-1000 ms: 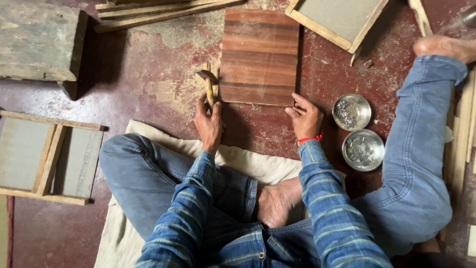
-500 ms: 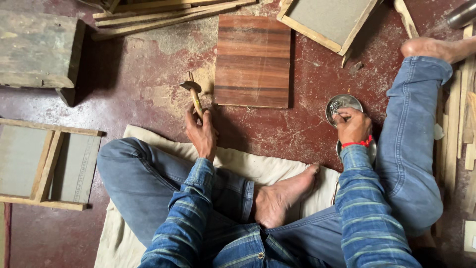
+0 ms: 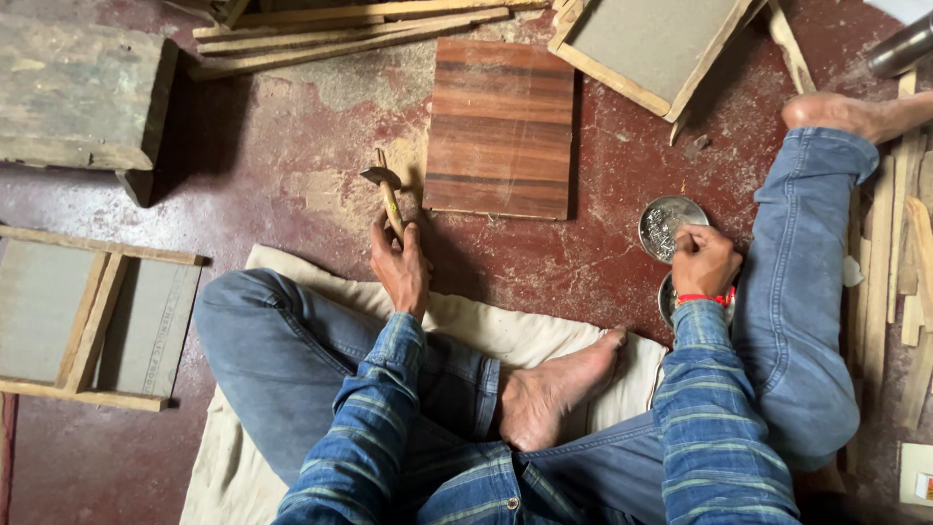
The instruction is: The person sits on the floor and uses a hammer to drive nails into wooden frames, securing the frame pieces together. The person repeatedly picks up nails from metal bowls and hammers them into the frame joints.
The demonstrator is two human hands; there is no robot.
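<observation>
Since one second ago we see that the right hand (image 3: 704,261) has left the lower right corner of the striped wooden board (image 3: 501,127) and moved to the right of the frame, to the two round metal tins (image 3: 667,224). We judge that the work has turned from placing the board to fetching small pieces from the tins, maybe nails; what lies inside is too small to tell. The right fingers are bent down over the tins' rims, and we cannot tell if they already grasp something. The left hand (image 3: 399,264) has stayed at the centre, its fingers closed on the handle of a small hammer (image 3: 386,192), head up and lightly tilted. The board lies flat on the red floor (image 3: 292,146), upper centre, just beside the hammer.
</observation>
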